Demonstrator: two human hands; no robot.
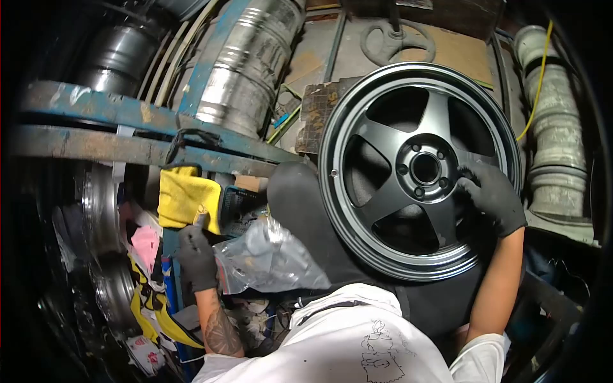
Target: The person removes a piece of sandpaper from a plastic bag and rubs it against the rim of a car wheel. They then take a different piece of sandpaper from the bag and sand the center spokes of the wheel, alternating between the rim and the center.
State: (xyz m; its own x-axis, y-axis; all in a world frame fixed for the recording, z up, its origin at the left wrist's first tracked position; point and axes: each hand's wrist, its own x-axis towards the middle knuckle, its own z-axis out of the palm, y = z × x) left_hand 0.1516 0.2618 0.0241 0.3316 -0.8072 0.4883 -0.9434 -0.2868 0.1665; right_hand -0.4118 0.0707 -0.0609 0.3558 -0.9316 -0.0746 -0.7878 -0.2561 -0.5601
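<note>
My left hand (pixel 196 256), in a dark glove, is at the lower edge of a yellow cloth (pixel 182 196), its fingers closed on it. The cloth is spread fairly flat in front of a blue rail. My right hand (pixel 497 199), gloved too, lies at the right side of a dark grey five-spoke car wheel (pixel 408 220). Its fingers are bent around a spoke beside the hub, and the spoke's edge under them is partly hidden. Tilted face-up toward me, the wheel leans over my dark-clothed legs (pixel 300 210).
A clear plastic bag (pixel 268 258) lies between my left arm and the wheel. Blue metal rails (pixel 147 115) cross the left. Shiny stacked rims (pixel 246 64) stand behind them; more rims (pixel 555 127) are stacked at right, with a yellow cable (pixel 541 80). A steering wheel (pixel 377 43) is at the back.
</note>
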